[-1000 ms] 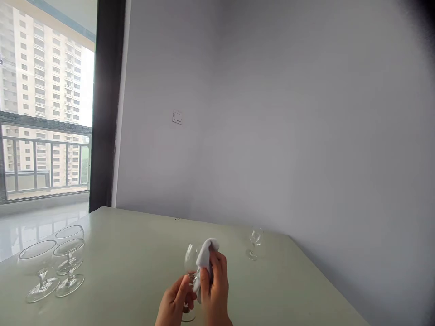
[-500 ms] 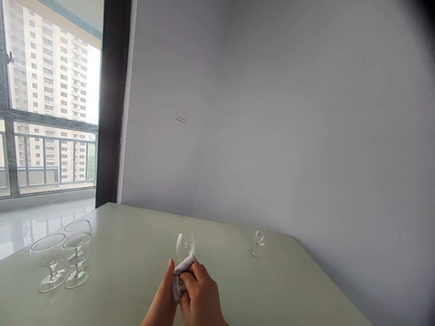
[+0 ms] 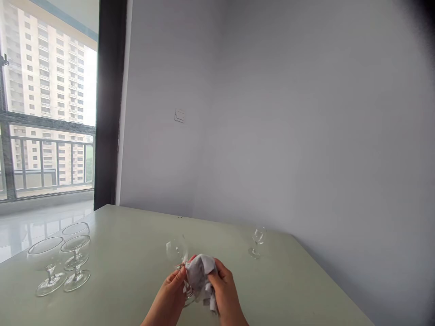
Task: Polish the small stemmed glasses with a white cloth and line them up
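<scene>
A: Where is the stemmed glass (image 3: 175, 251), and what has hold of it?
B: It is low in the middle of the view, over the table (image 3: 136, 253), its bowl tipped toward the person's left. The left hand (image 3: 171, 292) has its fingers closed around it just under the bowl, probably because the narrow stem gives an easy pinch and leaves the thin bowl free
A: And the right hand (image 3: 226, 287)?
B: It grips a bunched grey-white cloth (image 3: 201, 274) right against the glass. The folds seem gathered to put padding between those fingers and the glass, though the cloth hides whether they press on it. Whether the foot touches the table cannot be told either
A: What stands farther out?
B: To the left, three glasses stand upright in a close group: the front left glass (image 3: 50, 274), the front right glass (image 3: 78, 273) and the back glass (image 3: 75, 230). Standing on their broad feet, they look steady, and their place well off to the side leaves the hands elbow room. A smaller glass (image 3: 258, 236) stands upright on the right, apart from them, near the wall (image 3: 254, 113), perhaps out of reach of a stray sleeve or a swinging cloth
</scene>
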Demonstrator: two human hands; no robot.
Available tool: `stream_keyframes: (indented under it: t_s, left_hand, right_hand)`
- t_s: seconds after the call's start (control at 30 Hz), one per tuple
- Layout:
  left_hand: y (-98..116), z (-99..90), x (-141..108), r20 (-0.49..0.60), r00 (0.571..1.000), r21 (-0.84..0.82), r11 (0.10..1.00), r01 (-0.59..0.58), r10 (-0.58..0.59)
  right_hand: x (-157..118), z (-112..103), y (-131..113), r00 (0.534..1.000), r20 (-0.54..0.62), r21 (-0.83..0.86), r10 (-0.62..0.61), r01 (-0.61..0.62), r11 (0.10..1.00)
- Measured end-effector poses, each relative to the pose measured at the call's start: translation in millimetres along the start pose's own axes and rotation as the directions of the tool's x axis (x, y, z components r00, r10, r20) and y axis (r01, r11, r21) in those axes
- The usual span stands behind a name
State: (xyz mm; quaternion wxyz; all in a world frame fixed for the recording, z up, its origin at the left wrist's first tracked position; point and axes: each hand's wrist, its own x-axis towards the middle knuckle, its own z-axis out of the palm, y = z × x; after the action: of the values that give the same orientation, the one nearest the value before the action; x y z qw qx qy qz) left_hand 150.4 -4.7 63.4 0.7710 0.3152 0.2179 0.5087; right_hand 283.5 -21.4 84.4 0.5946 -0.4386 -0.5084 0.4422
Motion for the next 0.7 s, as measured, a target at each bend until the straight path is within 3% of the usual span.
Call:
stream_keyframes:
  t_s: [0.1, 0.2, 0.4, 0.53, 0.63, 0.7]
  left_hand:
    - [-1, -4.3, 0, 0.009, 1.000, -0.023, 0.999, -0.023, 0.023]
    - [-1, -9.3, 0, -0.041, 0.999, -0.036, 0.999, -0.017, 0.016]
    - [3, -17.3, 1, -0.093, 0.994, 0.018, 0.998, 0.066, -0.064]
    - [7, -25.9, 8, -0.248, 0.968, -0.104, 0.995, 0.010, -0.035]
    - [8, -27.9, 11, -0.319, 0.948, -0.160, 0.985, -0.063, 0.009]
    - [5, -25.6, 10, -0.338, 0.941, -0.159, 0.986, -0.048, -0.008]
  right_hand:
    - [-3, 14, 8, 0.993, 0.099, -0.001, -0.062, 0.063, 0.998]
    - [-6, 23, 15, 0.992, 0.120, -0.041, -0.048, 0.053, 0.998]
    - [-4, 7, 19, 0.987, 0.146, -0.240, 0.068, -0.032, 0.970]
    - [-2, -4, 34, 0.994, -0.061, -0.264, 0.085, -0.099, 0.959]
    - [-6, 3, 53, 0.977, -0.206, -0.272, -0.057, -0.001, 0.962]
    - [-11, 16, 65, 0.966, -0.195, -0.296, -0.168, 0.106, 0.949]
